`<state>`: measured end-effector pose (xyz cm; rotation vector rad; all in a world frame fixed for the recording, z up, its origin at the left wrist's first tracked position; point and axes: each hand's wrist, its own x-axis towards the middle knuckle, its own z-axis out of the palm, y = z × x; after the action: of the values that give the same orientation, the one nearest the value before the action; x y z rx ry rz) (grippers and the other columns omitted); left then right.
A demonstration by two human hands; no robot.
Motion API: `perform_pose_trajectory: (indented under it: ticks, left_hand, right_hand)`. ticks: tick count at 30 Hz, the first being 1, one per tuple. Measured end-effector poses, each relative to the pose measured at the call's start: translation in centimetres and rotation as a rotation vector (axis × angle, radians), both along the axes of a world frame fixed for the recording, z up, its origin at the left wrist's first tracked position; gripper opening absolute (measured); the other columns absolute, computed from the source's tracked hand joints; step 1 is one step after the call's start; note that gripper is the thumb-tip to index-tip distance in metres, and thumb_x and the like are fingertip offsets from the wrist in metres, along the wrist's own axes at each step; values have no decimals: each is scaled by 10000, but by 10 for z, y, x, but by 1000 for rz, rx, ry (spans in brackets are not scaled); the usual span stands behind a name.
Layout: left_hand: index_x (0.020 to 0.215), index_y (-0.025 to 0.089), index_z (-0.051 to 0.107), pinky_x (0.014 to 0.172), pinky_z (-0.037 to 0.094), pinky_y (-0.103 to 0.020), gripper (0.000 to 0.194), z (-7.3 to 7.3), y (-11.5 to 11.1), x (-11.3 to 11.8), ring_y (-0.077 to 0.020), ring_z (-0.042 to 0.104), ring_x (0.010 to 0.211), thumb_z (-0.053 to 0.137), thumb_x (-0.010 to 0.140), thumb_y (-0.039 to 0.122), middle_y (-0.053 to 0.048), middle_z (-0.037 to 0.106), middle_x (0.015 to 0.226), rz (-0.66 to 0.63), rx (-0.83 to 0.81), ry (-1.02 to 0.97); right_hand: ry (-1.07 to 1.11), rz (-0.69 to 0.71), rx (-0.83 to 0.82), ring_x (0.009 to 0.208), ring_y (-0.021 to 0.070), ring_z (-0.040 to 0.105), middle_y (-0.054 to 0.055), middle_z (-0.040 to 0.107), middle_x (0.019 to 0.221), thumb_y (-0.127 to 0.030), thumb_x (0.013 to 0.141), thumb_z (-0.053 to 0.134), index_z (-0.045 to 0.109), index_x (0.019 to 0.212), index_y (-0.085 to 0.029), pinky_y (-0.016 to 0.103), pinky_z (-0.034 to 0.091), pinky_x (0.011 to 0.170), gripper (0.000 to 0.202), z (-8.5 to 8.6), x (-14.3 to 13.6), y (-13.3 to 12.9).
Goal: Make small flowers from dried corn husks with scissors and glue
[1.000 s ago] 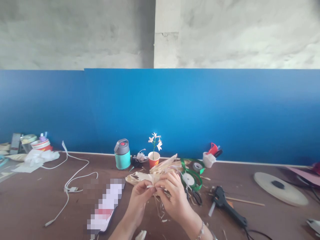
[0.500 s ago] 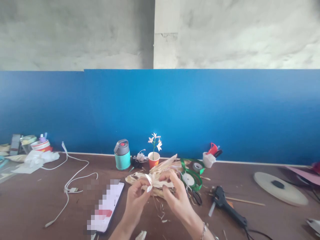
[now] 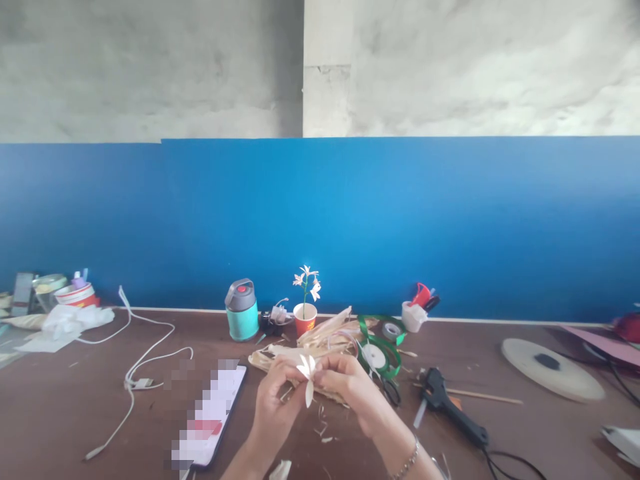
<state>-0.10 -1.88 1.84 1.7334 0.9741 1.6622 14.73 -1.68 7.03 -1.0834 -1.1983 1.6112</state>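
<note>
White flower [image 3: 309, 393]: pinched between our two hands, long axis 12 to 6 o'clock, one petal pointing 6.
Left hand [image 3: 275, 401]: fingertips on it, from 8.
Right hand [image 3: 354, 390]: fingertips on it, from 3; neither clearly nearer.

From the wearer's head, one view faces forward and down; the table [image 3: 370, 445] seems fairly near.
</note>
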Motion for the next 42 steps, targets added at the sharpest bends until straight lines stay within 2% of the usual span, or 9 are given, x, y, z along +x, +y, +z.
perform_pose_trajectory:
  ticks: [5,10,15,18,24,34,42]
  left_hand:
    - [638,197,641,703,455,-289,110,-2,3,0,-206,587,728,682,722,255,-39,635,722,23,-16,16]
    - [673,193,644,683,451,-274,92,-5,4,0,-198,587,717,657,742,252,-30,617,719,23,-30,27]
    - [651,192,640,692,448,-268,118,-5,4,0,-196,583,720,661,740,266,-32,617,728,6,-83,-6]
    - [647,193,643,701,455,-272,127,-3,4,0,-199,581,721,676,720,292,-33,627,733,-8,-106,-36]
    - [616,196,631,693,447,-264,148,1,3,1,-189,574,710,668,730,282,-30,620,723,-11,-76,-38]
    - [655,211,652,719,438,-289,132,-3,5,-3,-203,586,742,628,777,257,-42,639,729,74,28,84]
    - [634,196,613,692,445,-267,119,-6,6,0,-189,591,720,653,740,234,-27,635,726,63,-19,44]
  right_hand:
    - [-52,-4,14,431,61,351,-52,475,447,-282,569,654,574,549,-159,212,238,454,148,3,1,1]
    - [-83,-36,45,483,73,409,-42,504,491,-236,564,630,595,551,-153,209,293,488,91,2,1,0]
    - [-77,-32,27,451,56,345,-54,471,464,-236,576,616,590,547,-151,205,249,472,94,-1,0,2]
    - [-36,-28,16,482,68,394,-40,512,493,-241,562,630,600,550,-150,206,276,496,97,-2,-1,2]
    - [-32,-24,-7,518,86,437,-13,567,526,-249,576,645,636,557,-141,215,282,521,110,-3,-1,2]
    - [19,-33,-55,535,104,468,2,613,553,-246,587,662,671,544,-160,233,301,529,97,-7,-1,2]
    - [-2,-36,-38,502,87,433,-17,600,536,-248,598,652,654,555,-164,221,288,507,95,-10,-1,4]
